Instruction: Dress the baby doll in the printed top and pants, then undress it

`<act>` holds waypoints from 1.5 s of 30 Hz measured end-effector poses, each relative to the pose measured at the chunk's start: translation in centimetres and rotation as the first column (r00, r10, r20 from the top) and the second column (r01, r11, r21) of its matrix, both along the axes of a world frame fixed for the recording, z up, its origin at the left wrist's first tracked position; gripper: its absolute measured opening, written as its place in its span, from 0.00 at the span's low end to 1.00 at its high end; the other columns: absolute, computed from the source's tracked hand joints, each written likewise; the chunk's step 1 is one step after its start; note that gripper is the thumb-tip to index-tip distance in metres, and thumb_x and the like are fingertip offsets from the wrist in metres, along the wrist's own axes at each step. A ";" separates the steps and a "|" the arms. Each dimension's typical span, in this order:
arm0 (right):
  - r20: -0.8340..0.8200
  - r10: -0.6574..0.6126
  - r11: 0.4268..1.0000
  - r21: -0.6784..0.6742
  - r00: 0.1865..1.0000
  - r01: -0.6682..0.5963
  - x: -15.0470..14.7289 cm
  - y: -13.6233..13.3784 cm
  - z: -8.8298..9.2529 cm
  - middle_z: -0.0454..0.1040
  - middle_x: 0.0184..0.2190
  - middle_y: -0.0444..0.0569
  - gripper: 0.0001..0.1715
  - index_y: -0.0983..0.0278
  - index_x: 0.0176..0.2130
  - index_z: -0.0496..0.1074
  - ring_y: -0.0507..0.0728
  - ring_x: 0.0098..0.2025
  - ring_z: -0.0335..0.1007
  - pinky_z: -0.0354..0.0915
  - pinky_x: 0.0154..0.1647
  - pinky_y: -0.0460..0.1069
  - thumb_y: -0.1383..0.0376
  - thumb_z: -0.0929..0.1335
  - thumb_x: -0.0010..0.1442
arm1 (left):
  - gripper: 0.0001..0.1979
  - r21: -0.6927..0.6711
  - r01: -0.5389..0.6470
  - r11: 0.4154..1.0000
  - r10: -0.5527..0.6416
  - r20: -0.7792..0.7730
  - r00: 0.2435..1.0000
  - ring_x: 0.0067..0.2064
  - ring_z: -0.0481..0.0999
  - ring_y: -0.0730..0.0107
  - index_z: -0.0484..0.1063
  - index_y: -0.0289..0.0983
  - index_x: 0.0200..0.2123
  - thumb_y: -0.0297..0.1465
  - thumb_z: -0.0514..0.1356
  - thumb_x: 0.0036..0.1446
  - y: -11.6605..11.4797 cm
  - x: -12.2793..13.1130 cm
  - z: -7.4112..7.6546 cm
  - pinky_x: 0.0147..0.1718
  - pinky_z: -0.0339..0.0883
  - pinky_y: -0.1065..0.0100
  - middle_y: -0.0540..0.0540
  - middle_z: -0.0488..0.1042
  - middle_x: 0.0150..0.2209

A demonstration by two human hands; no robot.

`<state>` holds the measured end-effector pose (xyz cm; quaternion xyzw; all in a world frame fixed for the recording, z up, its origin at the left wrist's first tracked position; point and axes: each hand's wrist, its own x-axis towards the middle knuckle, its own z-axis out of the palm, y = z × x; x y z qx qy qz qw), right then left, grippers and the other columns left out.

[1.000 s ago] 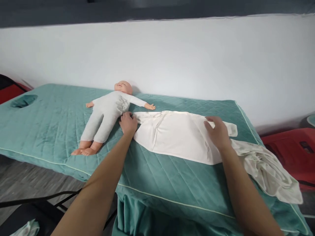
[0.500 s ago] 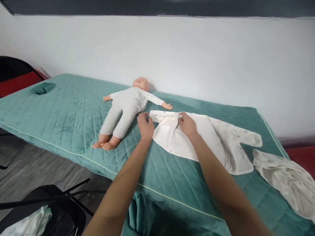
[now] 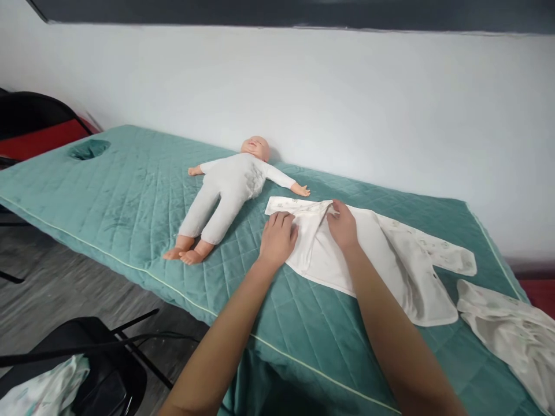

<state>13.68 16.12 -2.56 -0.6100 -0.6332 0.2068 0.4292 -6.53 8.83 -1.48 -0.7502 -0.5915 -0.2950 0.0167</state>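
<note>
A white baby shirt lies spread open on the green quilted bed cover, its print-patterned sleeves stretched out to either side. My right hand pinches a fold of the shirt near its upper edge, lifting the cloth a little. My left hand rests on the shirt's left part just below the sleeve, fingers bent and thumb apart. Left of the shirt a baby doll in a white cloth suit lies on its back, arms out; one of its hands is close to the left sleeve.
The quilted bed stands against a white wall and has a face hole at its left. A crumpled patterned white garment lies at right. Below left, a black chair holds a printed cloth.
My left hand has moved from beside the sleeve's end onto the shirt. My right hand still pinches the cloth, slightly further right in view. The view has shifted a little.
</note>
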 end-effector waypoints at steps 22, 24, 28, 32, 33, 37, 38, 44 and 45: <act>-0.045 -0.005 0.997 0.079 0.999 0.008 2.2 -2.4 3.2 0.75 0.54 0.56 0.18 0.63 0.48 0.71 0.62 0.60 0.67 0.58 0.66 0.60 0.64 0.63 0.59 | 0.21 -0.125 0.280 0.952 -0.276 0.047 0.960 0.68 0.65 0.58 0.69 0.30 0.60 0.26 0.48 0.67 2.4 5.1 0.0 0.68 0.60 0.57 0.35 0.68 0.64; -0.120 -0.034 0.999 0.035 0.992 0.038 2.6 -2.4 3.1 0.76 0.52 0.56 0.17 0.62 0.46 0.72 0.63 0.58 0.69 0.59 0.65 0.61 0.64 0.63 0.58 | 0.22 -0.122 0.294 0.948 -0.297 -0.005 0.955 0.71 0.59 0.56 0.66 0.31 0.62 0.27 0.49 0.67 3.1 5.5 0.0 0.69 0.57 0.53 0.34 0.63 0.68; -0.181 -0.043 0.999 -0.017 0.983 0.041 2.9 -2.1 2.5 0.76 0.52 0.55 0.16 0.62 0.46 0.72 0.62 0.57 0.70 0.60 0.64 0.62 0.63 0.63 0.58 | 0.24 -0.113 0.227 0.967 -0.234 -0.059 0.970 0.74 0.50 0.49 0.63 0.36 0.65 0.36 0.51 0.68 3.5 6.0 -0.3 0.69 0.52 0.42 0.35 0.54 0.72; -0.085 -0.003 0.997 0.075 0.996 0.009 2.0 -2.8 2.5 0.76 0.50 0.55 0.15 0.62 0.44 0.72 0.63 0.57 0.69 0.60 0.64 0.62 0.64 0.63 0.58 | 0.24 -0.140 0.193 0.971 -0.197 -0.020 0.980 0.72 0.54 0.48 0.65 0.35 0.63 0.40 0.50 0.69 3.0 5.8 -0.1 0.69 0.52 0.43 0.35 0.57 0.70; -0.045 0.006 0.993 0.116 0.999 -0.001 1.6 -3.2 2.7 0.76 0.50 0.56 0.15 0.62 0.44 0.72 0.63 0.57 0.68 0.59 0.64 0.62 0.65 0.63 0.58 | 0.23 -0.127 0.199 0.972 -0.199 0.013 0.980 0.72 0.55 0.50 0.66 0.35 0.62 0.39 0.50 0.69 2.7 5.4 0.2 0.69 0.53 0.45 0.35 0.59 0.70; 0.040 0.056 0.972 0.224 0.998 -0.064 -1.1 -4.3 3.8 0.74 0.54 0.54 0.16 0.60 0.49 0.70 0.62 0.60 0.66 0.58 0.66 0.62 0.64 0.62 0.63 | 0.20 -0.014 0.196 0.981 -0.191 0.172 0.967 0.69 0.62 0.59 0.68 0.37 0.60 0.38 0.50 0.70 1.1 1.5 3.6 0.68 0.59 0.55 0.40 0.66 0.66; 0.055 0.076 0.967 0.238 0.996 -0.087 -2.1 -4.0 4.1 0.73 0.55 0.54 0.17 0.60 0.51 0.70 0.62 0.60 0.65 0.58 0.66 0.62 0.64 0.62 0.64 | 0.20 0.018 0.176 0.984 -0.177 0.189 0.966 0.68 0.63 0.60 0.68 0.38 0.59 0.38 0.50 0.70 0.7 -0.3 4.7 0.68 0.59 0.55 0.41 0.68 0.65; 0.358 0.308 0.896 0.202 0.882 -0.395 -10.6 4.1 5.5 0.62 0.66 0.61 0.31 0.65 0.64 0.62 0.67 0.70 0.50 0.49 0.70 0.66 0.56 0.62 0.67 | 0.19 -0.031 -0.145 0.989 0.148 0.263 0.953 0.65 0.67 0.58 0.69 0.39 0.58 0.37 0.53 0.67 1.7 -15.4 8.4 0.66 0.58 0.55 0.42 0.71 0.61; 0.360 0.299 0.910 0.173 0.884 -0.378 -12.1 6.2 5.8 0.63 0.65 0.63 0.33 0.67 0.66 0.60 0.69 0.69 0.52 0.49 0.69 0.66 0.55 0.62 0.67 | 0.20 -0.103 -0.205 0.973 0.227 0.283 0.932 0.65 0.68 0.57 0.69 0.38 0.59 0.37 0.53 0.67 2.3 -17.9 8.1 0.65 0.60 0.55 0.42 0.71 0.62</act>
